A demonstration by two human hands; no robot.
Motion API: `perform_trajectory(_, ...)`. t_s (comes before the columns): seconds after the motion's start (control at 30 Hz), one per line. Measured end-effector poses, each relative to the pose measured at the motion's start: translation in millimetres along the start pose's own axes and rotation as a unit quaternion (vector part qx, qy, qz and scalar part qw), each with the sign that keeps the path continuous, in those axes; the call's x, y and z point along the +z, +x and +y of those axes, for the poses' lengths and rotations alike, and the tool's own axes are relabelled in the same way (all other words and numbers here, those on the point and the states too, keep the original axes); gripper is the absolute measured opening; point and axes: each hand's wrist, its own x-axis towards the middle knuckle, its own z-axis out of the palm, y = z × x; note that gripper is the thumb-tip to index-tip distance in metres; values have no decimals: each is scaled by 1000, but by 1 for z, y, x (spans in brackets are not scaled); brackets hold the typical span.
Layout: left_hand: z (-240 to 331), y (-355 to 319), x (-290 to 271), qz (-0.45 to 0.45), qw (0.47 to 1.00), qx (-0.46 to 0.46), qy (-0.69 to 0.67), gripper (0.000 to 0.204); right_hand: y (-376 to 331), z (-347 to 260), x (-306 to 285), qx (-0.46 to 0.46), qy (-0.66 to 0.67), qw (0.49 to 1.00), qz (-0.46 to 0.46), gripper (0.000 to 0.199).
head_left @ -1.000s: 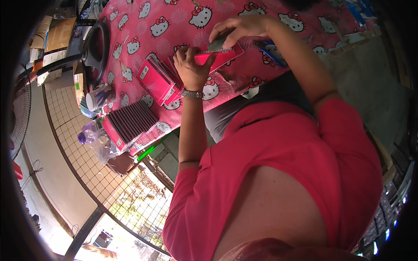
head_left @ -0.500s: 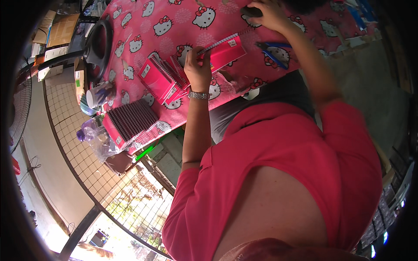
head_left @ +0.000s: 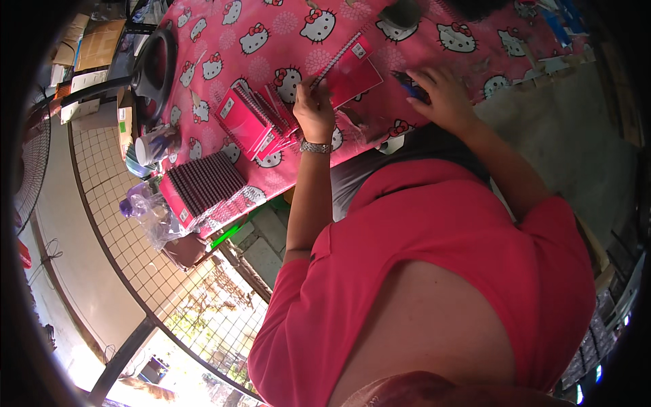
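Note:
My left hand (head_left: 314, 115) pinches the near end of a red spiral notebook (head_left: 358, 80) whose wire coil runs along its upper left edge and sticks out past the far corner. My right hand (head_left: 444, 98) is closed over a pair of pliers with blue handles (head_left: 410, 87); the jaws point left toward the notebook, and most of the handles are hidden under my palm. Left of my left hand lies a loose, overlapping pile of red spiral notebooks (head_left: 247, 121). Farther left sits a neat stack of them (head_left: 203, 183), coils upward.
A pink cartoon-print cloth (head_left: 261, 64) covers the table. At the far side rests a dark rounded object (head_left: 400, 13). Along the left stand a white cup (head_left: 146, 150), a black fan part (head_left: 154, 74) and a crumpled plastic bag (head_left: 152, 217). Wire mesh (head_left: 115, 197) borders that side.
My right hand has left the dark object at the far side and come back toward me onto the pliers. My left hand and the notebook have shifted slightly.

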Motion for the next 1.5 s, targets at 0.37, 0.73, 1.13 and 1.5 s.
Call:
perform_trajectory(0.37,-10,-5,3,34,996,43,70,13,41,-76,13,-128,121,982,64,54)
perform_trajectory(0.73,-7,-8,-1,52,996,61,26,18,57,-85,13,147,484,825,-252,40)
perform_trajectory(1.13,32,76,-172,140,967,41,209,29,60,13,-4,0,-8,1000,-13,42)
perform_trajectory(1.5,9,47,-94,73,974,4,214,33,136,-28,51,-82,-38,983,-159,59)
